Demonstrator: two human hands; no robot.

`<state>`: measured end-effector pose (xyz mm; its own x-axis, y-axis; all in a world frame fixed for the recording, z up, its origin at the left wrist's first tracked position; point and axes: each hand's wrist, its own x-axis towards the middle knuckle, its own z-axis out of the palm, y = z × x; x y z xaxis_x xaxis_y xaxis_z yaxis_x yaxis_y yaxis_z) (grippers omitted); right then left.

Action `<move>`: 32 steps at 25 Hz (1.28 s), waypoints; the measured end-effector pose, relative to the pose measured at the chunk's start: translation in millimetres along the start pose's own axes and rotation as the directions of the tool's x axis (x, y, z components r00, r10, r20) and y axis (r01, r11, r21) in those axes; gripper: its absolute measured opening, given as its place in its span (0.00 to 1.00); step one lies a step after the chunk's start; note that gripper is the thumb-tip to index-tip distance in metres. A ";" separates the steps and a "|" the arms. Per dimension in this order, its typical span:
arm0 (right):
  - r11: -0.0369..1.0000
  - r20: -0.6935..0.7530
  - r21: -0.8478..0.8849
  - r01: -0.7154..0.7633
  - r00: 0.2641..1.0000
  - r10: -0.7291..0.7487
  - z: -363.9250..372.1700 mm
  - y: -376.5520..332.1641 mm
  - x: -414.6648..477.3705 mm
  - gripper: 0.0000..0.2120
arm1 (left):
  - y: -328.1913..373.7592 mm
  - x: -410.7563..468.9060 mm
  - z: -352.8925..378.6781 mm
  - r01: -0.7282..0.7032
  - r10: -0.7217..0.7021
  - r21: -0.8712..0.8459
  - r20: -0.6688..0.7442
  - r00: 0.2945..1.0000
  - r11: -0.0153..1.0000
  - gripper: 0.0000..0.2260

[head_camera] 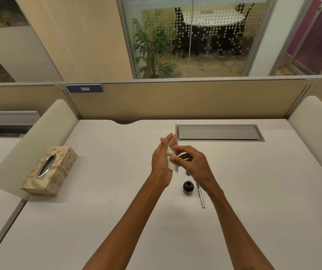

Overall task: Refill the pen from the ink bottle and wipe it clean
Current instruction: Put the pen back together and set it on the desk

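A white tissue (171,159) sits between my two hands above the middle of the desk. My left hand (163,160) stands upright with straight fingers, and the tissue lies against its palm. My right hand (192,162) pinches the tissue with curled fingers and thumb. Below the hands, a small dark ink bottle (187,188) stands open on the desk. Its cap (187,173) lies just behind it, partly hidden by my right hand. A slim silver pen (201,197) lies on the desk right of the bottle, its far end under my right wrist.
A patterned tissue box (49,170) sits at the left of the white desk (98,221). A grey cable hatch (219,132) is set into the desk behind my hands. Partition walls border the back and both sides.
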<state>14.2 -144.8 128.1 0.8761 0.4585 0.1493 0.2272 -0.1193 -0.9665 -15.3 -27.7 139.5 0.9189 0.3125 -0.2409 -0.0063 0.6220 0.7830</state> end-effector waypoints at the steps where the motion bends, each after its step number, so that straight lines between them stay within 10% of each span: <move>1: 1.000 0.008 -0.025 0.013 1.000 -0.013 1.6 -1.5 1.2 0.14 | 2.2 -1.1 0.3 -0.009 0.009 -0.007 0.004 1.000 1.000 0.21; 7: 0.999 0.018 -0.024 0.043 0.999 -0.043 13.2 -11.3 8.5 0.12 | 13.2 -10.7 -3.7 -0.021 0.021 -0.005 0.025 0.999 1.000 0.27; 14: 0.985 -0.057 0.142 -0.096 0.993 0.105 26.7 -10.2 20.0 0.07 | 18.0 -35.2 -28.1 -0.152 0.180 0.256 -0.090 0.980 0.955 0.12; 22: 0.960 0.362 0.249 -0.126 0.932 0.029 30.8 -31.6 10.2 0.16 | 43.3 -65.4 -61.7 -0.169 0.221 0.274 -0.169 0.961 0.947 0.14; 32: 0.938 0.240 0.317 -0.140 0.969 0.064 54.0 -49.8 0.1 0.07 | 47.4 -95.3 -64.7 -0.295 0.421 0.487 -0.172 0.891 0.822 0.12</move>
<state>-20.0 -91.3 165.0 0.7612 0.6476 0.0331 -0.0448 0.1034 -0.9936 -128.7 18.5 162.5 0.7478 0.6638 0.0165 -0.0841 0.0700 0.9940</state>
